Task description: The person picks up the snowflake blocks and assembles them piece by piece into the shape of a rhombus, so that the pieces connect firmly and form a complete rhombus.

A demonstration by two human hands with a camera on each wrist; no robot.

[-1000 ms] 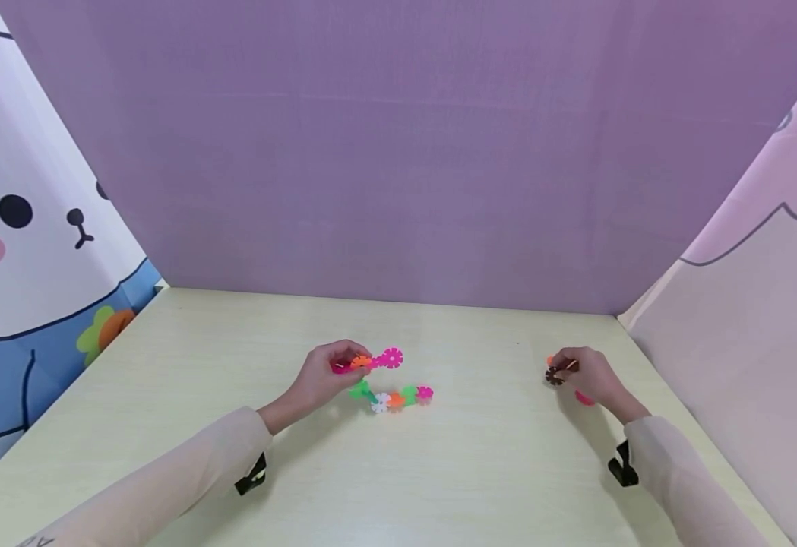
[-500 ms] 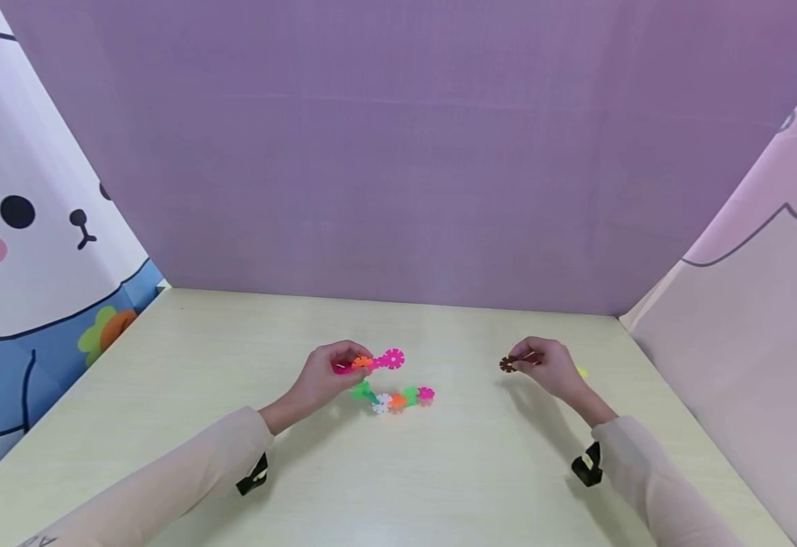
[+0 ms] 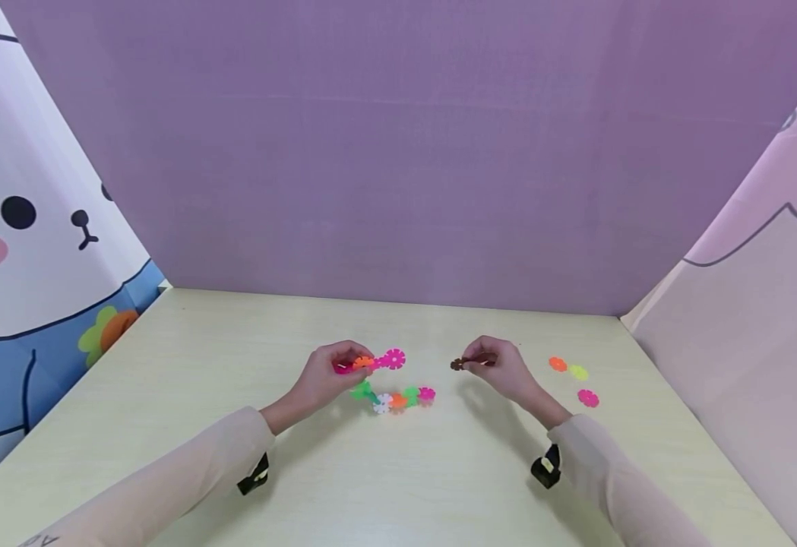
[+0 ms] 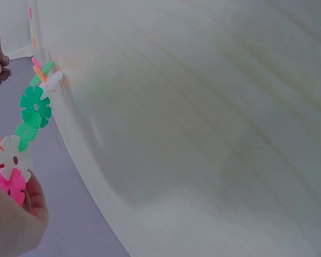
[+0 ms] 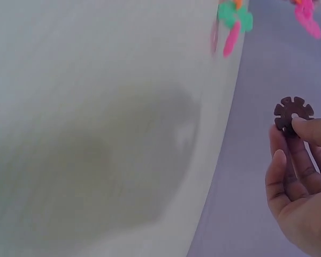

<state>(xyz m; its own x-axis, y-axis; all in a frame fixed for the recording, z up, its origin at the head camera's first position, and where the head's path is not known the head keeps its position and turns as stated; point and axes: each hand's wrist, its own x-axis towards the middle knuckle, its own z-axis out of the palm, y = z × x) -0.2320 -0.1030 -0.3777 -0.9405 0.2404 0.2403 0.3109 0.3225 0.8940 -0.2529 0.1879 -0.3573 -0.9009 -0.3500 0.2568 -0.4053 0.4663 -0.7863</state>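
Observation:
My left hand point(image 3: 326, 376) grips one end of a chain of interlocking snowflake discs. A pink disc point(image 3: 394, 358) sticks out to the right of its fingers. In the left wrist view a white disc point(image 4: 13, 160) and a dark green disc point(image 4: 35, 107) are slotted into the chain, which runs away from the fingers. Part of the chain, with an orange disc point(image 3: 397, 401), curves below this hand in the head view. My right hand point(image 3: 507, 374) pinches a brown snowflake disc point(image 5: 286, 111) between thumb and fingertips, apart from the chain.
On the pale table point(image 3: 398, 486), to the right, lie a loose orange disc point(image 3: 558, 365), a yellow disc point(image 3: 579, 372) and a pink disc point(image 3: 588, 398). A purple backdrop point(image 3: 398, 167) rises behind the table, with printed cloth at both sides.
My right hand has carried the brown disc leftward from the loose discs toward the chain, leaving those discs in full view. The left hand and its chain have stayed nearly still.

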